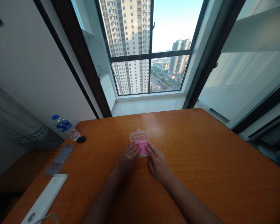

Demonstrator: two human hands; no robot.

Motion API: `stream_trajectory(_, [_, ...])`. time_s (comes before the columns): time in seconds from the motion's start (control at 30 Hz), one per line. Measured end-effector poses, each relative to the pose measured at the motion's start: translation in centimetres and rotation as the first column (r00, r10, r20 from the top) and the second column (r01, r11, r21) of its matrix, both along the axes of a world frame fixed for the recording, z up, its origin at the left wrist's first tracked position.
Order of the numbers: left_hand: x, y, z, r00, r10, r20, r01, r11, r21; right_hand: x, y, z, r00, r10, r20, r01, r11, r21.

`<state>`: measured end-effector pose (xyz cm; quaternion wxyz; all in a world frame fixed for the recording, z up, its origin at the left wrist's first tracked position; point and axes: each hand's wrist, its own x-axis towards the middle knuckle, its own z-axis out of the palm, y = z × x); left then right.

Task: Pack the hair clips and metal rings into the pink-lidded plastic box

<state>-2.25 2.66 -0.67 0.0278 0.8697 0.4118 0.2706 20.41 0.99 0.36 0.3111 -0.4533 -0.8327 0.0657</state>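
A small clear plastic case sits on the table with pink material inside it. Its see-through lid is flipped up on the far side, and some pink shows through it. My left hand grips the case from the left, fingertips resting on the pink material. From the right, my right hand holds it too, index and middle fingers along the right edge and thumb bent in below. What the pink material is, I cannot make out. The undersides of my fingers are hidden.
The wooden table extends around the case. At its left edge are a water bottle with a blue cap, a small black oval object, a blurred-out patch and a long white bar with a cable. A window lies beyond.
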Motion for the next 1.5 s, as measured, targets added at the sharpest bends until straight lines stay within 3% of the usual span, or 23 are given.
stream_trajectory(0.13, [0.1,-0.5,0.8,0.997,0.049,-0.066,-0.048,0.999,0.021,-0.1,-0.1,0.0,1.000,-0.002,-0.006,0.002,1.000,-0.001])
stream_trajectory(0.27, [-1.4,-1.9,1.6,0.981,0.191,0.043,-0.192,0.981,0.026,0.0,-0.2,0.2,0.999,-0.007,-0.042,0.007,1.000,0.010])
stream_trajectory(0.4, [-4.7,-4.1,1.4,0.906,0.390,0.161,-0.374,0.919,-0.123,0.2,-0.4,0.5,0.996,-0.018,-0.091,0.019,1.000,0.005])
stream_trajectory(0.53, [-7.1,-6.7,0.2,0.842,0.525,0.123,-0.471,0.828,-0.305,0.4,-0.7,0.6,0.985,-0.084,-0.153,0.085,0.996,0.002])
stream_trajectory(0.7, [-6.7,-8.6,-0.3,0.825,0.559,0.084,-0.486,0.776,-0.402,0.7,-1.2,0.8,0.967,-0.083,-0.241,0.103,0.992,0.074])
stream_trajectory(0.87, [-5.8,-8.3,-0.1,0.803,0.587,0.106,-0.494,0.754,-0.433,1.2,-1.6,1.0,0.963,-0.007,-0.269,0.043,0.991,0.127])
stream_trajectory(1.17, [-5.5,-8.3,0.1,0.773,0.601,0.203,-0.445,0.742,-0.502,1.4,-1.6,0.9,0.958,0.054,-0.282,-0.023,0.994,0.111])
stream_trajectory(1.37, [-5.6,-8.7,0.2,0.728,0.636,0.255,-0.412,0.704,-0.578,1.5,-1.7,0.8,0.947,0.225,-0.227,-0.200,0.971,0.129])
stream_trajectory(1.5, [-5.6,-9.1,-0.2,0.701,0.653,0.285,-0.412,0.698,-0.586,1.2,-1.9,0.4,0.934,0.351,-0.069,-0.351,0.936,0.012])
